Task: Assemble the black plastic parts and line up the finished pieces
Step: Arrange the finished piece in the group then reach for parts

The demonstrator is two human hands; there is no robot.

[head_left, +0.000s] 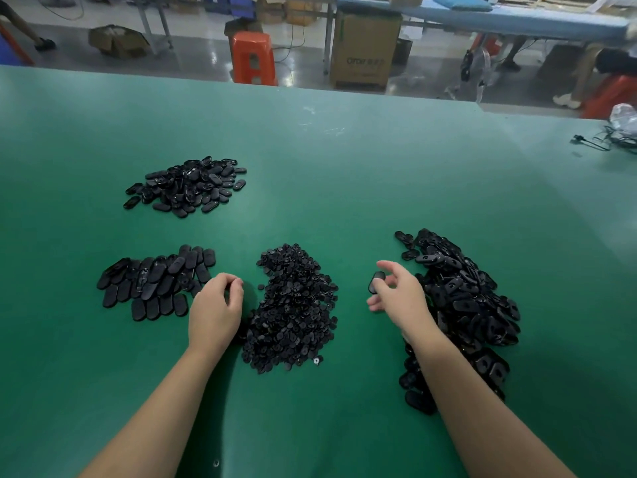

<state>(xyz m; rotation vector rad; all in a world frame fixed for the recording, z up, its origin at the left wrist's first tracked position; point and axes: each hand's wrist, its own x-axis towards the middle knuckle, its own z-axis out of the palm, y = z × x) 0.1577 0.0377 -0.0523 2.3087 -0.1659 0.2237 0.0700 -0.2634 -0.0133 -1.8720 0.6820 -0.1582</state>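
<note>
Green matting covers the bench [344, 150], on which black plastic parts are heaped. Left of the left hand [215, 310], oval pieces [155, 282] are laid in overlapping rows, with a loose oval pile [188, 186] beyond. The left hand's fingers [236, 288] are curled tight; whether anything is held cannot be told. Small round parts [293, 308] are heaped between the hands. One oval part [376, 281] is pinched by the right hand [400, 291], just left of a long pile [462, 305].
</note>
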